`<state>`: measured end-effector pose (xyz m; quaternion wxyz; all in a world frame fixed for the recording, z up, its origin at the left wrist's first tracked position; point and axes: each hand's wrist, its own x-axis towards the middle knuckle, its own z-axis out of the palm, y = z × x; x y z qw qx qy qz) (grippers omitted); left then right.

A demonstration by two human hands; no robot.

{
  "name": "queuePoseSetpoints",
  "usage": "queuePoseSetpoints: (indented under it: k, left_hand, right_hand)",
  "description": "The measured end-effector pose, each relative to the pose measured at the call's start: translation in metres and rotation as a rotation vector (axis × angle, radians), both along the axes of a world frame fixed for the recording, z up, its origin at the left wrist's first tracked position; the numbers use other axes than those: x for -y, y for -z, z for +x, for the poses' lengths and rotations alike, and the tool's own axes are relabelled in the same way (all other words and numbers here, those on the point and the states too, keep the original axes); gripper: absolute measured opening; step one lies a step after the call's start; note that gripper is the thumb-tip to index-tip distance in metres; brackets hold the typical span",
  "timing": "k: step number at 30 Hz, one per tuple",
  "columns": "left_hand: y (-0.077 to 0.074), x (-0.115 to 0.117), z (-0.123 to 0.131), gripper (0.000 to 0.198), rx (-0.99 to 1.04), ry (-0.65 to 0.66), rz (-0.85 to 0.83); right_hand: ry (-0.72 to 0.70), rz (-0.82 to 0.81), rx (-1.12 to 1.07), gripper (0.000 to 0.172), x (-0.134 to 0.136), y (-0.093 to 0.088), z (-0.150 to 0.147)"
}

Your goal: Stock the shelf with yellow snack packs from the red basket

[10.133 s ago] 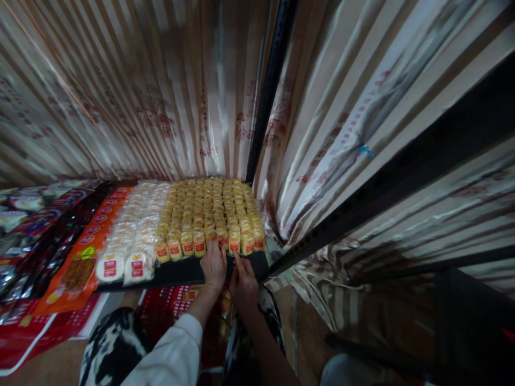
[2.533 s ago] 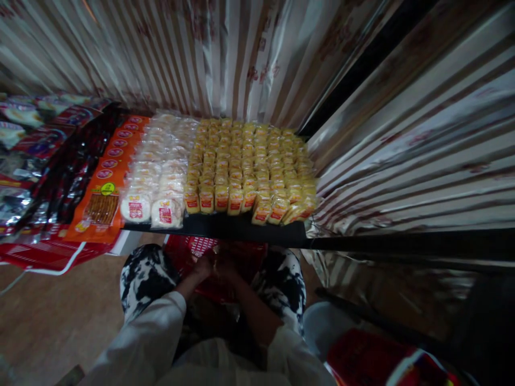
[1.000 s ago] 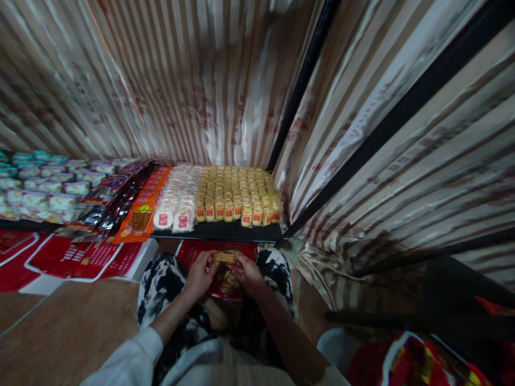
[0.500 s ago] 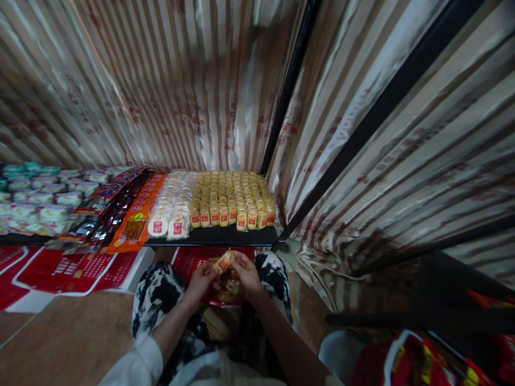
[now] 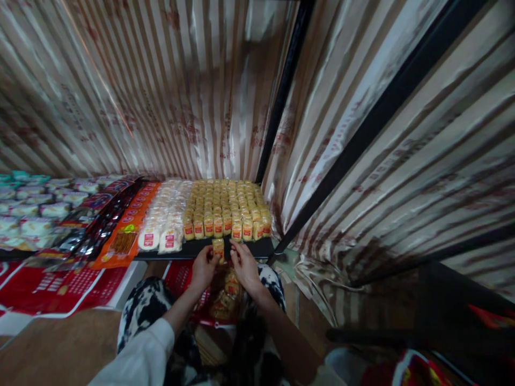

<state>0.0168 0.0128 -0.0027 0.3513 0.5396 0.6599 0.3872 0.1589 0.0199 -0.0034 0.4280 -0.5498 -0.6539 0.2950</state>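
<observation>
My left hand [image 5: 204, 266] pinches a small yellow snack pack [image 5: 218, 249] with a red label, held upright at the front edge of the black shelf [image 5: 197, 249]. My right hand [image 5: 243, 266] is just right of the pack, its fingers loosely bent and apart, with nothing seen in them. Behind both hands stand tight rows of matching yellow snack packs [image 5: 225, 206]. Below, between my knees, more of these packs lie in a red bag [image 5: 179, 276], partly hidden by my hands and arms.
Left of the rows lie white round packs [image 5: 169, 239], an orange packet [image 5: 124, 236], dark shiny packets [image 5: 96, 228] and white cups [image 5: 36, 225]. A red-and-white box [image 5: 80, 287] is below. Striped curtain [image 5: 193, 96] and black frame bars [image 5: 341, 161] close the back and right.
Both hands have moved up and forward from above the bag to the shelf edge. The pack came along in my left hand and is now upright; my right hand has come off it.
</observation>
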Motion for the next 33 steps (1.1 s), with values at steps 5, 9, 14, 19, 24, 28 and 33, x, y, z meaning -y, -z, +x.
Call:
queuePoseSetpoints:
  k: [5, 9, 14, 19, 24, 28, 33]
  left_hand:
    - [-0.006, -0.030, 0.012, 0.028, -0.149, -0.130, 0.001]
    - [-0.012, -0.043, 0.027, 0.033, -0.169, -0.118, 0.011]
    - [-0.009, -0.053, 0.041, 0.034, -0.234, -0.157, 0.037]
    - [-0.001, -0.060, 0.045, 0.031, -0.229, -0.176, 0.079]
    - [0.004, -0.063, 0.047, 0.028, -0.191, -0.123, 0.181]
    - [0.008, -0.065, 0.049, 0.013, -0.263, -0.183, 0.172]
    - [0.013, -0.065, 0.052, 0.013, -0.277, -0.186, 0.165]
  right_hand:
    - [0.022, 0.076, 0.314, 0.044, -0.024, 0.008, 0.008]
    - [0.045, 0.093, 0.378, 0.047, -0.031, 0.020, 0.015]
    - [0.040, 0.116, 0.340, 0.049, -0.031, 0.034, 0.020]
    - [0.017, 0.139, 0.335, 0.051, -0.034, 0.041, 0.023]
    - [0.044, 0.172, 0.330, 0.048, -0.034, 0.039, 0.023]
    - [0.069, 0.215, 0.339, 0.047, -0.034, 0.038, 0.022]
    - [0.082, 0.284, 0.342, 0.047, -0.035, 0.041, 0.021]
